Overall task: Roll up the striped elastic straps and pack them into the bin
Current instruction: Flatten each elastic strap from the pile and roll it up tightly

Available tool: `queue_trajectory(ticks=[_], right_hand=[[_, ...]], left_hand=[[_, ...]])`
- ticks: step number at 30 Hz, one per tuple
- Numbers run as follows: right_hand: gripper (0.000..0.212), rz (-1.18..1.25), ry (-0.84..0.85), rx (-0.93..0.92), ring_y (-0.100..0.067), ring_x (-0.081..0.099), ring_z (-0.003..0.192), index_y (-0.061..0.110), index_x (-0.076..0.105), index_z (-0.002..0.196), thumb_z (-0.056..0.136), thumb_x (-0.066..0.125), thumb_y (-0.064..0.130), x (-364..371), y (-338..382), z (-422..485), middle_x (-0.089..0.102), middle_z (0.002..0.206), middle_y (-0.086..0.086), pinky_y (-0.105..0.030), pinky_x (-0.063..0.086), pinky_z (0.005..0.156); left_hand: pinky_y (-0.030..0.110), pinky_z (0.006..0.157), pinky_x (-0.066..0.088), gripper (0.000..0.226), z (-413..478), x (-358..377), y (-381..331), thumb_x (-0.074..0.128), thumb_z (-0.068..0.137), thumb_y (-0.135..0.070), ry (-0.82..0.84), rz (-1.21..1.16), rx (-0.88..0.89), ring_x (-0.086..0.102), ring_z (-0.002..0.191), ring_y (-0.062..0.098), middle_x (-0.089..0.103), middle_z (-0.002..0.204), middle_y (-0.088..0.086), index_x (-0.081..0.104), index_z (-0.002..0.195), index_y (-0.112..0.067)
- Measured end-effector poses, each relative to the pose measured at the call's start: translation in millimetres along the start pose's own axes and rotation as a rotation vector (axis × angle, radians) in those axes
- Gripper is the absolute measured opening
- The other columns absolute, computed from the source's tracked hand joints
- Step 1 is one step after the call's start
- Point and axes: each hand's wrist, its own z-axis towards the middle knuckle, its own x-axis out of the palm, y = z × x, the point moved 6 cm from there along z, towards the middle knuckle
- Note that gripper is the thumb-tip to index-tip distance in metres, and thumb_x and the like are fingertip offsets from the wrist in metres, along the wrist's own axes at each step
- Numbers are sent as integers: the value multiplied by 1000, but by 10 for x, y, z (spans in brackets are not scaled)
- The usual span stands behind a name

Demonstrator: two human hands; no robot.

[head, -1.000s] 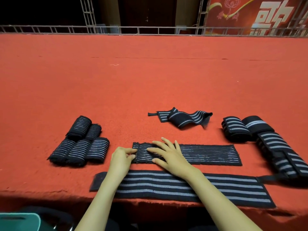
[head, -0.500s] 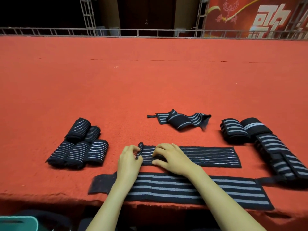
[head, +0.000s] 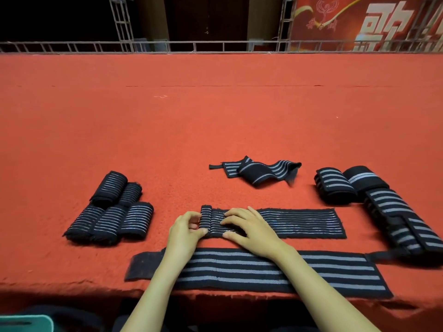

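A black strap with thin white stripes (head: 299,222) lies flat on the red carpet, its left end turned into a small roll (head: 206,218). My left hand (head: 184,232) curls round that roll from the left. My right hand (head: 249,227) presses on the strap just right of the roll, fingers bent. A wider strap with broad grey stripes (head: 263,271) lies flat under both forearms near the front edge. Several finished rolls (head: 112,212) sit in a pile at the left.
A crumpled striped strap (head: 259,172) lies beyond my hands. Folded wide-striped straps (head: 374,197) are heaped at the right. A teal bin corner (head: 26,323) shows below the carpet's front edge at bottom left. A metal railing (head: 215,46) bounds the far side.
The strap's left end, flat a second ago, has been turned over into a small roll. My left hand has moved right with it, and my right hand's fingers have drawn in.
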Motion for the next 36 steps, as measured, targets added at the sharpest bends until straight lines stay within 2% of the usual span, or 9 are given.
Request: queue_trajectory(ticks=[3, 8, 13, 18, 23, 25, 28, 31, 36], right_hand=[[48, 3, -44, -17, -3, 26, 135, 33, 58, 123, 87, 45, 61, -3, 0, 2, 43, 138, 13, -32, 6, 118], [51, -22, -134, -24, -10, 23, 137, 29, 61, 115, 82, 46, 65, -30, -24, -12, 41, 141, 5, -34, 11, 116], [55, -95, -105, 48, -11, 16, 143, 32, 58, 115, 79, 39, 70, -11, -35, -22, 39, 142, 9, -51, -4, 116], [52, -62, -12, 88, -10, 10, 144, 35, 53, 119, 80, 46, 69, -41, -125, -52, 32, 146, 11, -52, -5, 115], [54, -28, 20, 104, -5, 23, 138, 36, 51, 121, 79, 51, 70, -158, -312, -132, 34, 144, 12, -44, 1, 119], [57, -38, -6, 98, -4, 26, 136, 37, 51, 121, 77, 47, 74, -167, -323, -150, 36, 141, 14, -39, 1, 119], [59, -50, -36, 91, -3, 28, 134, 38, 52, 118, 76, 44, 78, -163, -316, -150, 38, 139, 15, -37, 2, 117], [57, -47, -48, 89, -2, 29, 133, 38, 52, 118, 76, 46, 76, -155, -316, -153, 39, 138, 16, -35, 2, 117], [59, -21, -45, 107, -1, 30, 132, 37, 54, 118, 74, 48, 76, -157, -310, -146, 42, 136, 16, -35, 3, 117]], left_hand=[[23, 82, 47, 32, -6, 35, -4, 74, 77, -10, -28, 30, -4, 58, 86, 9, 63, 103, 1, 62, 106, -17], [18, 77, 41, 29, -71, 81, -168, 70, 81, -11, -89, 74, 102, 52, 81, 4, 54, 101, -4, 62, 107, -18], [20, 82, 40, 28, -103, 165, -259, 66, 81, -7, -138, 95, 151, 49, 85, 7, 51, 103, -5, 63, 108, -15], [28, 87, 46, 24, -115, 271, -330, 66, 84, -12, -107, 139, 258, 52, 93, 10, 52, 102, -11, 67, 107, -14], [10, 90, 34, 14, -114, 359, -419, 62, 89, -18, 35, 123, 341, 54, 98, 4, 61, 101, -14, 72, 98, -16], [2, 85, 33, 17, -86, 325, -409, 63, 87, -7, 75, 65, 296, 56, 95, 2, 64, 102, -10, 72, 97, -18], [16, 81, 43, 26, -18, 271, -305, 71, 79, -4, 89, -43, 134, 59, 90, 8, 62, 99, -5, 65, 91, -27], [19, 78, 41, 28, 8, 303, -254, 77, 75, -14, 83, -22, 20, 58, 87, 11, 62, 98, -3, 61, 97, -22], [31, 80, 46, 30, 33, 453, -407, 71, 79, -17, 80, 67, 54, 59, 84, 19, 59, 98, -2, 47, 96, -23]])
